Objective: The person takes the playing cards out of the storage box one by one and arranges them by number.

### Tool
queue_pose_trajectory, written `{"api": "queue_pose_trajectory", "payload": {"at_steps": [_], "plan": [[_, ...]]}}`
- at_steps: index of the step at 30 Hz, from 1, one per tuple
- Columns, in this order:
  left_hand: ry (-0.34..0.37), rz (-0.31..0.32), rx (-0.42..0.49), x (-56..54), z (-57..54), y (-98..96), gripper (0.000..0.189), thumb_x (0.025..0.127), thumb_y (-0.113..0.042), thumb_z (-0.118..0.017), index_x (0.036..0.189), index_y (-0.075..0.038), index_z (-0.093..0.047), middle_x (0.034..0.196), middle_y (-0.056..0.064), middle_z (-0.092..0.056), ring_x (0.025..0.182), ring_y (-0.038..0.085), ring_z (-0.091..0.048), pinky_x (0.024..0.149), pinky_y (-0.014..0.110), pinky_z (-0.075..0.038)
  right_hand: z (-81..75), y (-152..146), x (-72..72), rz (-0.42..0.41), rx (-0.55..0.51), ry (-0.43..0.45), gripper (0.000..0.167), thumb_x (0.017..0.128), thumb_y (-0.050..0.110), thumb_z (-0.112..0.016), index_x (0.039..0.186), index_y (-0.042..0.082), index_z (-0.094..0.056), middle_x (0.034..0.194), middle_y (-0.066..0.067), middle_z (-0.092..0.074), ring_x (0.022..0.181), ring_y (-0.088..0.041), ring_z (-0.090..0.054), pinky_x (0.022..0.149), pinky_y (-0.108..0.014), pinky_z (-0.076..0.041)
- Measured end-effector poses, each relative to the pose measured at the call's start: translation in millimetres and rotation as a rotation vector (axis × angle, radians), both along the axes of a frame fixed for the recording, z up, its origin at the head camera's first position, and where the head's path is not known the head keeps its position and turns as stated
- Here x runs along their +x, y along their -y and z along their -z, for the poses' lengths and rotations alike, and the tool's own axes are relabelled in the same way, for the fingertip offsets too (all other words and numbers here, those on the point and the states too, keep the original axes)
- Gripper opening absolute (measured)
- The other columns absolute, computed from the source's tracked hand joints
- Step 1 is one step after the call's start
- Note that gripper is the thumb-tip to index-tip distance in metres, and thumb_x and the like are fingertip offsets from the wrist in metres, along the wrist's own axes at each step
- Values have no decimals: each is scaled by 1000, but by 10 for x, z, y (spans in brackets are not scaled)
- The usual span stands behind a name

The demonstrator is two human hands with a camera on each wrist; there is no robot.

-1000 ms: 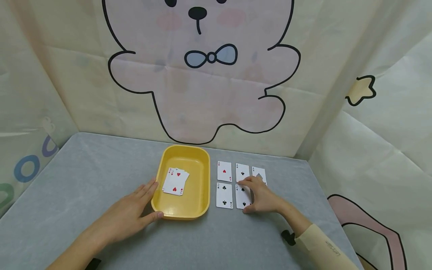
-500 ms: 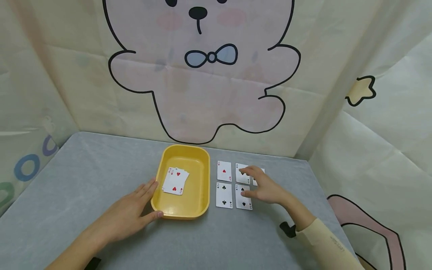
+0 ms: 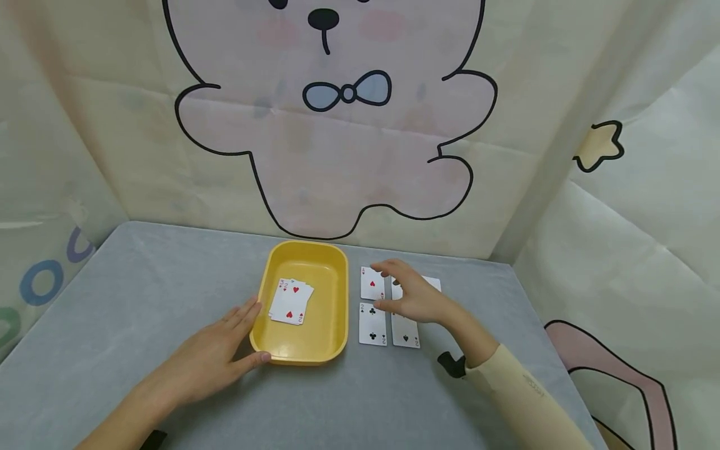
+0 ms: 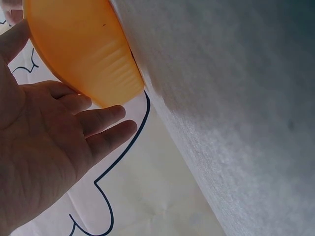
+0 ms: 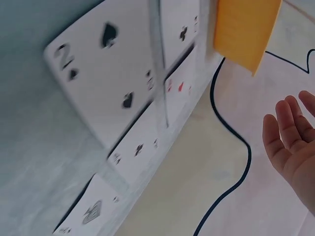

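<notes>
My left hand (image 3: 205, 356) rests with straight fingers against the left side of a yellow tray (image 3: 315, 347), its thumb at the near corner. A few overlapping playing cards (image 3: 289, 305) lie face up inside, a two of hearts on top. My right hand (image 3: 416, 295) hovers above the laid-out cards, thumb and fingers apart, nothing between them. Beneath or beside it are the ace of hearts (image 3: 369, 286), two of clubs (image 3: 373, 328) and two of spades (image 3: 406, 333). Partly hidden by the hand in the head view, the ace of clubs (image 5: 139, 150) and ace of spades (image 5: 91, 211) show in the right wrist view.
A grey cloth (image 3: 315, 412) covers the table. Behind it hangs a pale curtain (image 3: 349, 156) printed with a cartoon animal, with more curtain at both sides. The cards sit in two rows just right of the tray.
My right hand has left the two of spades, lifted and moved left and away from me over the cards. My left hand and the tray stay put.
</notes>
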State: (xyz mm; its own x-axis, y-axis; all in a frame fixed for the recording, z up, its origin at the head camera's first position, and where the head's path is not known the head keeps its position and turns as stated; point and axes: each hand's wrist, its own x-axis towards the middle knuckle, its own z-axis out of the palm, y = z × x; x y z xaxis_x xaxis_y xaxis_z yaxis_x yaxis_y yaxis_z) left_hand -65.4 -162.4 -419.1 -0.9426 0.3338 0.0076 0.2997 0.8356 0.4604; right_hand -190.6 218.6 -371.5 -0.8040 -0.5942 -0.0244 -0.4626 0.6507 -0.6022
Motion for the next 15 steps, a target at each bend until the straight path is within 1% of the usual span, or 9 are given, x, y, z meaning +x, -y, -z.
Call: {"api": "queue_pose_trajectory", "payload": {"at_steps": [1,6,8,11,15], "plan": [[5,-2,1,1,2,4,102,94,-78,-54,164,-6,-35,169,14,-31,146,48,-42,109,67,-41,-15,48,-15,-9,-2,-1,69,94,26,-78,155,15,-49,150,-1,-50,131,-25,-50,107,-51,-46],[11,-2,11,-2,6,25,99,95,-73,-57,164,-6,-33,170,14,-30,146,48,-41,109,67,-41,-70,256,-69,-38,-38,-9,67,95,26,-79,154,12,-50,146,-1,-54,129,-23,-52,108,-52,-47],[8,0,15,-4,5,30,99,96,-73,-57,164,-6,-33,170,14,-30,147,47,-41,109,67,-41,-78,330,-84,-48,-72,-10,65,95,23,-78,153,11,-51,144,-3,-56,127,-23,-53,107,-55,-47],[4,3,16,-5,6,32,100,95,-74,-56,164,-6,-34,170,13,-30,146,47,-41,109,67,-41,-63,439,-106,-78,-116,-11,62,96,20,-76,151,7,-52,143,-10,-58,126,-27,-55,105,-54,-48],[6,9,15,-8,13,23,102,94,-79,-51,164,-6,-34,170,13,-30,146,48,-41,109,67,-41,-14,578,-115,-92,-143,-2,59,96,17,-76,148,3,-54,139,-13,-59,125,-32,-56,102,-49,-50]]}}
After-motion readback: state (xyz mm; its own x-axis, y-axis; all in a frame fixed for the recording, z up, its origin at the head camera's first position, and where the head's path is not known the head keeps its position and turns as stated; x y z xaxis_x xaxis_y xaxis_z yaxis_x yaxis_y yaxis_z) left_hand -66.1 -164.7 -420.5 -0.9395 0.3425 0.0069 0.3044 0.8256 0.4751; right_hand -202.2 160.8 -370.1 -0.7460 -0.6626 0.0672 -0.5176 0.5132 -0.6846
